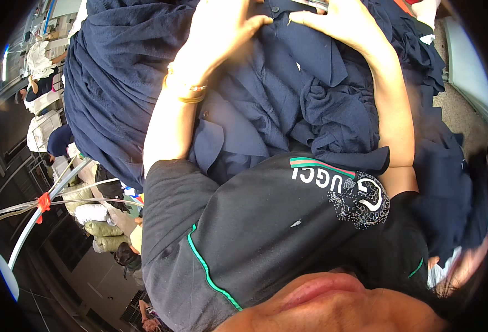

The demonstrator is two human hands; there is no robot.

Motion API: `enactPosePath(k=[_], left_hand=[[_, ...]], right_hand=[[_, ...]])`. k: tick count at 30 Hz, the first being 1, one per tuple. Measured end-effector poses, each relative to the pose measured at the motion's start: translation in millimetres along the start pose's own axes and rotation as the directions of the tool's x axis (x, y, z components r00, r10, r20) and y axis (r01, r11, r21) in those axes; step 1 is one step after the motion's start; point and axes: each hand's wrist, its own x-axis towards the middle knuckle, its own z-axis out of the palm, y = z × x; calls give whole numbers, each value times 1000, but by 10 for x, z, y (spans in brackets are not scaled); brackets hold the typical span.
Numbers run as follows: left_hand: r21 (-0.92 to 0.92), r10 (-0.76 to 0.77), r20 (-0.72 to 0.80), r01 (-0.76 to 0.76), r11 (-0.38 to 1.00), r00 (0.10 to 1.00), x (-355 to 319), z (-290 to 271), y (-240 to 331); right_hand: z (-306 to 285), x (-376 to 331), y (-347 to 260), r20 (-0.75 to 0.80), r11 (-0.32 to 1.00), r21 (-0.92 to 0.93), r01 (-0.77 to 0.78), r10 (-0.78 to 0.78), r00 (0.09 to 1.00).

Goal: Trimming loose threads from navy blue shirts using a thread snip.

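Both my hands are at the top edge, over a heap of navy garments (127,66), their fingertips partly cut off. My left hand (219,25) grips navy cloth with its thumb on top, beside a small dark button (275,9). A cord-like bracelet (191,94) circles that wrist. Opposite it, my right hand (346,25) is closed, its thumb pointing toward the left one. Just above that thumb a small pale, metallic-looking thing (312,4) shows; its kind is cut off by the edge. A pointed flap of navy cloth (321,55) lies below the right hand.
Navy fabric spills over my lap and to the right. A pale panel (465,66) stands at the far right. To the left are pale poles (28,232) tied with a red strip (44,206), stuffed sacks (102,228), white cloth piles (43,130) and other people (61,141).
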Motion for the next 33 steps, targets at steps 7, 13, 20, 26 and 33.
enactPosePath(k=[7,13,20,26,33], left_hand=[[13,91,53,-92,996,994,161,37,69],[-701,-241,144,271,659,960,235,-284,258],[-868,-365,317,423,261,875,222,-495,501],[-945,-302,182,251,208,936,176,-172,172],[-958,-356,277,284,-35,893,240,-170,204]], right_hand=[[-522,173,-9,249,949,-314,-9,91,964],[-967,333,396,94,951,-193,242,-227,969],[-1002,213,-515,250,996,4,-94,90,964],[-750,125,-351,70,997,81,-18,13,997],[-594,91,-346,146,864,-300,405,-378,914]])
